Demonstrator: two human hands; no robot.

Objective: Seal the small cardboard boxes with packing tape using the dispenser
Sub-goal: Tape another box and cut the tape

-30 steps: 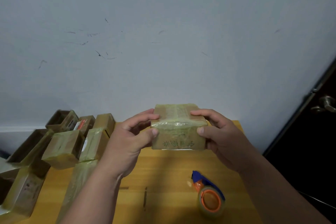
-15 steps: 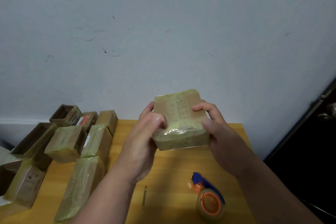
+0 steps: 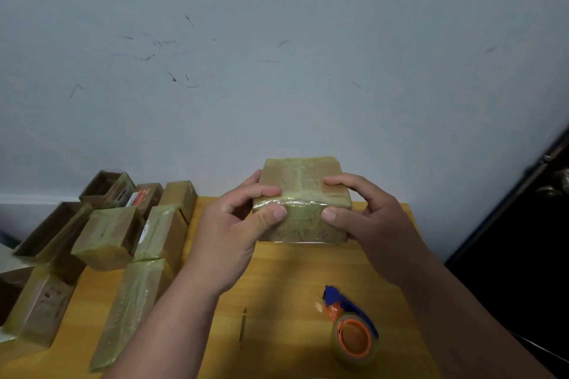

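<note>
Tape dispenser (image 3: 354, 332) lying on the wooden table (image 3: 283, 286) nearest the viewer, taped boxes (image 3: 104, 234) crowding the table's left side, left hand (image 3: 234, 234) and right hand (image 3: 369, 218) both gripping a taped cardboard box (image 3: 303, 191) above the table's far edge, scuffed wall (image 3: 277, 55) behind.

Pale grey-white wall (image 3: 277, 71) fills most of view, w/ dark scuff marks (image 3: 181, 80) upper left. Yellow wooden table (image 3: 292, 286) stands vs. the wall. Dark door (image 3: 523, 240) at right, metal handle (image 3: 558, 183) blurred. Light dim, soft.
</note>
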